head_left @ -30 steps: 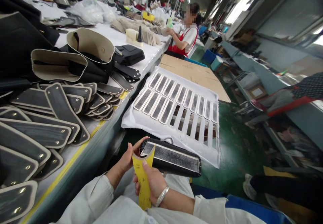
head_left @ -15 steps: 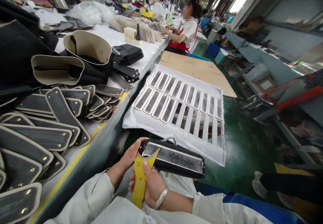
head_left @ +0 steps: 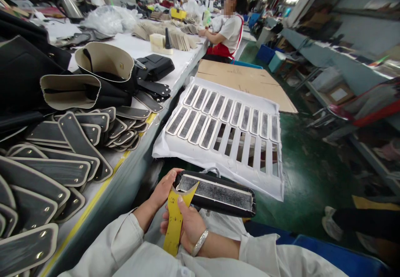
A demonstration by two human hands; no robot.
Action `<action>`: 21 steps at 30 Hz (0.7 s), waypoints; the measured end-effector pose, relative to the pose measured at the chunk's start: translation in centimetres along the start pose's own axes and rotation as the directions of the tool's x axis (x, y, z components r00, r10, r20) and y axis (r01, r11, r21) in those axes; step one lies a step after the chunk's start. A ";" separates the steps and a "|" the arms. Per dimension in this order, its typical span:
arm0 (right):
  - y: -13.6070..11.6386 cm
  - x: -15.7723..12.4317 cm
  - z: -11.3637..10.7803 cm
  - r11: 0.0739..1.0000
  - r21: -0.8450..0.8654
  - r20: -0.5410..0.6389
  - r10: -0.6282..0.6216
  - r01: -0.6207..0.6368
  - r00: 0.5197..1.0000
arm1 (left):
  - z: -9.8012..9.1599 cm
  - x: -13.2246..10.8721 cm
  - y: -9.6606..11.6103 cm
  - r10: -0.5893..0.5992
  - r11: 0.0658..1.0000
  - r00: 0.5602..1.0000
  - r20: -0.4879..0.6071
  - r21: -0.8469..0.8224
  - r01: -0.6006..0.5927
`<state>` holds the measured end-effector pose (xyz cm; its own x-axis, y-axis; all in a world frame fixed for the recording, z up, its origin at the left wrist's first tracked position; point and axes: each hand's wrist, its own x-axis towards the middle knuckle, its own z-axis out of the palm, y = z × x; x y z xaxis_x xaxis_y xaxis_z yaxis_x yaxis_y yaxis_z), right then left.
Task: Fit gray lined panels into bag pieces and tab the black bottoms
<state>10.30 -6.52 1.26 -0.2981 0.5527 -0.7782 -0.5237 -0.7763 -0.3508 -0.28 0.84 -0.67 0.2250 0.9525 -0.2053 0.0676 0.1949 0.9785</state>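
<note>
A black bag (head_left: 223, 211) lies across my lap, with a long speckled grey panel (head_left: 218, 195) edged in white facing up. My left hand (head_left: 163, 188) is closed round the bag's left end; its fingers are partly hidden behind it. My right hand (head_left: 189, 226) grips a flat yellow tool (head_left: 173, 223) with a concave, two-pointed end. The thumb presses on the tool's face, and the pointed end lies over the left part of the grey panel. Whether the tool's edge touches the panel, I cannot tell.
To the left, a white-topped table (head_left: 120, 154) bears several dark strips with light edges (head_left: 51, 170) and open black bags (head_left: 104, 62). Ahead stands a white cloth-covered rack (head_left: 168, 145) of grey panels, with cardboard (head_left: 237, 77) behind. A co-worker (head_left: 229, 31) sits beyond.
The view has shifted slightly. My hands, the bag and the yellow tool keep nearly the same pose. The co-worker's arms have drawn a little closer together.
</note>
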 end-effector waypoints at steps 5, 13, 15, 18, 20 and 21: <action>0.0 -0.2 -0.1 0.999 0.009 0.014 -0.038 0.038 0.999 | 0.3 -0.1 0.4 0.006 1.000 1.000 -0.009 0.023 -0.006; -0.7 -0.8 -0.4 0.998 -0.027 0.052 -0.051 0.052 0.997 | 0.5 -0.2 0.3 -0.010 0.999 0.999 -0.054 0.043 0.012; -1.0 -1.0 -0.5 0.998 -0.042 0.043 -0.040 0.042 0.998 | 0.7 -0.2 0.3 -0.007 0.999 0.998 -0.059 0.038 0.009; -1.3 -1.2 -0.5 0.999 -0.033 0.038 -0.019 0.020 0.999 | 1.0 -0.2 0.5 0.007 0.999 0.997 -0.075 0.046 -0.004; -1.4 -1.2 -0.5 1.000 -0.021 0.029 -0.004 0.005 1.000 | 1.1 -0.2 0.6 0.005 0.999 0.997 -0.083 0.049 -0.001; -1.3 -1.2 -0.5 1.000 -0.014 0.028 -0.003 0.003 1.000 | 1.2 -0.2 0.7 0.003 0.999 0.996 -0.084 0.048 0.001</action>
<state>11.74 -6.32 2.45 -0.3192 0.5632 -0.7622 -0.5136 -0.7787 -0.3603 0.84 0.48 0.02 0.1425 0.9693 -0.2003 0.1141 0.1849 0.9761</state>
